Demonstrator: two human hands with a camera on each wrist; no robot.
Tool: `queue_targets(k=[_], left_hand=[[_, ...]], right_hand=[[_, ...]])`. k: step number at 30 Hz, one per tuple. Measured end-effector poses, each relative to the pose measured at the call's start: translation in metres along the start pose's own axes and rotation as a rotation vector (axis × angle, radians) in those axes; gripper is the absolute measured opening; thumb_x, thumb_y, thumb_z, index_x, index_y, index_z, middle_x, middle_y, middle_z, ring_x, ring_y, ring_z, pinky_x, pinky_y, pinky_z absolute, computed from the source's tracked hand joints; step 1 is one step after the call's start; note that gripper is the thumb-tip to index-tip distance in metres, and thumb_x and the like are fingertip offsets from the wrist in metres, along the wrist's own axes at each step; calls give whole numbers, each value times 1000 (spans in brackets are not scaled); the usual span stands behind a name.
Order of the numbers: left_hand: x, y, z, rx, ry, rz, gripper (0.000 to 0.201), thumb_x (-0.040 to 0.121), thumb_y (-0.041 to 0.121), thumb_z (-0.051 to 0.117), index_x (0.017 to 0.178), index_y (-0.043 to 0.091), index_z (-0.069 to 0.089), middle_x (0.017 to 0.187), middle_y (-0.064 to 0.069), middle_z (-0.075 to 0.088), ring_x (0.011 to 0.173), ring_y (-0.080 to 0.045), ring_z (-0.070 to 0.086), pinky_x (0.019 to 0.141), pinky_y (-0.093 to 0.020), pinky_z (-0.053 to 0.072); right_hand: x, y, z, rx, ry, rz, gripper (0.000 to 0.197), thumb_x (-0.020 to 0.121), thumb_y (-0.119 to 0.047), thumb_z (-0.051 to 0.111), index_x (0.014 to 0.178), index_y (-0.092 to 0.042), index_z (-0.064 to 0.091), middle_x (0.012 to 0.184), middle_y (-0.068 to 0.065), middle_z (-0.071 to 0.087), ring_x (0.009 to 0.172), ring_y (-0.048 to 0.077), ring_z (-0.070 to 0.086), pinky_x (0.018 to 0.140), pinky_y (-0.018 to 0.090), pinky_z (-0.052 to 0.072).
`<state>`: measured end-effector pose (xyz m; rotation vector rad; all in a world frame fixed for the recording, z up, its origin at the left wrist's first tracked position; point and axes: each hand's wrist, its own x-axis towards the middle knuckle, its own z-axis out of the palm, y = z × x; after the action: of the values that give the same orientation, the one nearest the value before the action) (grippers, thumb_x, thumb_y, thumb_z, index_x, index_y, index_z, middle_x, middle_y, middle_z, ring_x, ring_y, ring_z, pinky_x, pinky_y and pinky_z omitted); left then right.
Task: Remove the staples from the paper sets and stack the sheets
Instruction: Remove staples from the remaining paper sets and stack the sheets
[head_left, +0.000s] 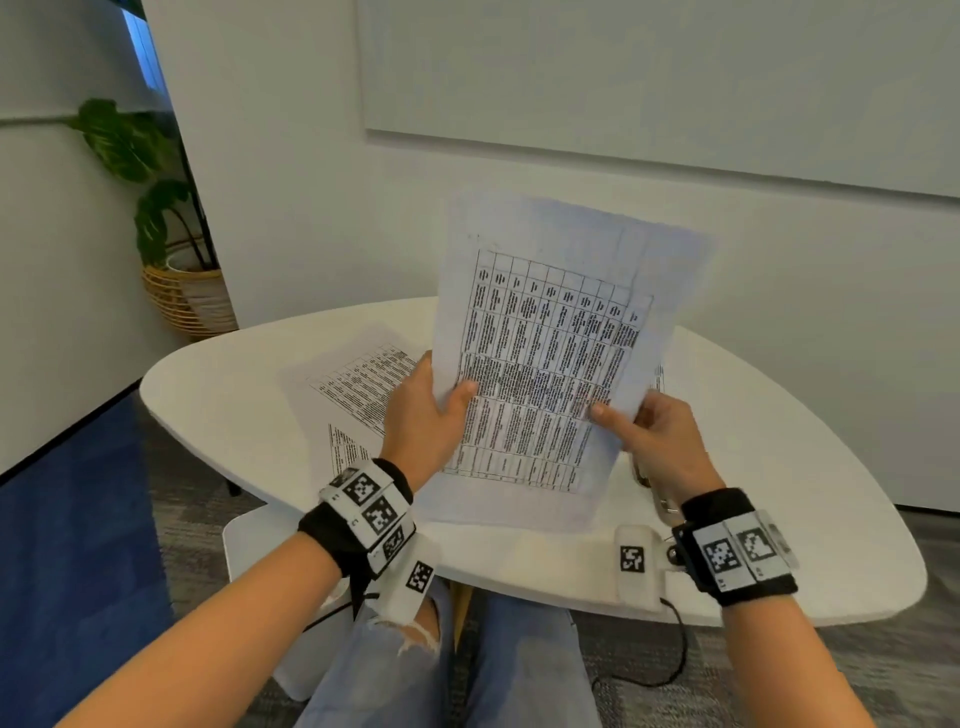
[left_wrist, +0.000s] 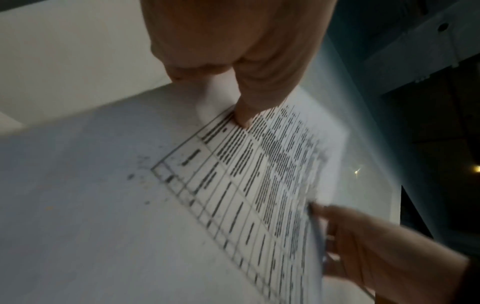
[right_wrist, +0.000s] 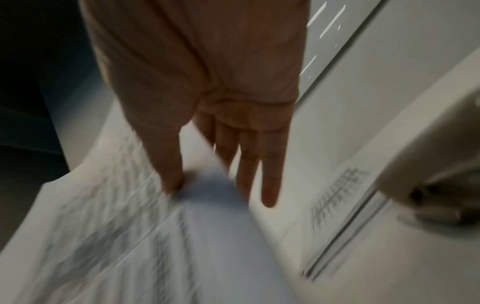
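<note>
Left hand (head_left: 426, 410) and right hand (head_left: 660, 436) each pinching a lower edge of a printed paper set (head_left: 550, 364), thumb in front, raised upright above the white worktop (head_left: 218, 395). More sheets (head_left: 358, 389) flat below, beside a metal tool (head_left: 657, 499). Likely inspecting or squaring; next, laying onto the stack.

Table (head_left: 779, 519), before the wall (head_left: 311, 208). Held above its centre: paper set (head_left: 550, 353), tilted, left hand (head_left: 423, 410) at its left edge, right hand (head_left: 660, 441) at its right edge. On the table, left of and beneath the set: loose sheets (head_left: 353, 384). Left rear, on the floor: potted plant (head_left: 171, 249).
</note>
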<state>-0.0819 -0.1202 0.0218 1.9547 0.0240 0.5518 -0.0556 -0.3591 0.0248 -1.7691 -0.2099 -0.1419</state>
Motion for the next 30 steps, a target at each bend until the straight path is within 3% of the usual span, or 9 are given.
queue_targets(k=[2,6,8,11,15,18,22,26,30], left_hand=[[4,4,-14,104,-15,-4,32,90,29,62,120,17,55,102,8,64,91,-11,61,78,-28,50],[5,1,-40,249,-52,-50,27,91,27,62,116,19,56,97,11,60,87,-12,58,75,-27,46],[2,-7,-48,290,-99,-85,29,91,29,62,118,19,56,99,9,62,91,-15,60,80,-33,51],[-5,-20,-53,323,-197,-155,28,90,29,62,117,21,55,100,5,66,89,-18,64,80,-39,55],[-15,-30,-53,368,-335,-202,31,90,29,63,119,22,54,95,5,66,84,-15,64,78,-38,55],[-19,-34,-53,412,-427,-229,32,90,29,64,119,21,54,94,5,65,83,-14,63,75,-33,54],[-24,-35,-50,451,-531,-223,30,90,28,63,118,23,55,89,6,63,76,-15,63,68,-30,53],[-31,-28,-43,483,-611,-191,29,91,28,62,118,22,55,91,6,65,79,-15,64,74,-32,55],[-39,-19,-31,508,-661,-164,36,91,29,61,124,20,51,102,0,64,83,-18,63,77,-34,54]], right_hand=[[10,3,-21,-187,-31,30,22,79,-12,74,97,-18,65,98,0,69,86,13,64,73,13,49],[30,32,-51,-785,-16,288,52,82,-29,71,125,-7,54,122,8,56,110,24,54,91,29,40],[33,45,-53,-989,-34,411,51,83,-39,66,118,-4,53,122,13,56,110,29,54,83,29,40],[34,55,-50,-1115,-107,491,47,79,-43,69,104,-6,52,112,15,61,93,28,56,74,29,42],[35,59,-48,-1151,-107,530,40,88,-29,60,116,-2,52,116,15,60,95,28,56,78,30,44],[36,54,-47,-1055,-74,539,35,93,-18,51,119,4,51,119,20,58,104,33,57,85,34,47],[37,19,-46,-707,268,419,46,95,-23,49,124,10,37,122,29,50,105,40,54,80,40,44],[32,-37,-34,-223,411,126,32,90,-21,56,115,-7,42,102,9,55,85,22,53,73,36,46],[33,-57,-7,128,415,54,36,82,-16,69,109,-14,46,79,-3,53,60,9,47,51,23,40]])
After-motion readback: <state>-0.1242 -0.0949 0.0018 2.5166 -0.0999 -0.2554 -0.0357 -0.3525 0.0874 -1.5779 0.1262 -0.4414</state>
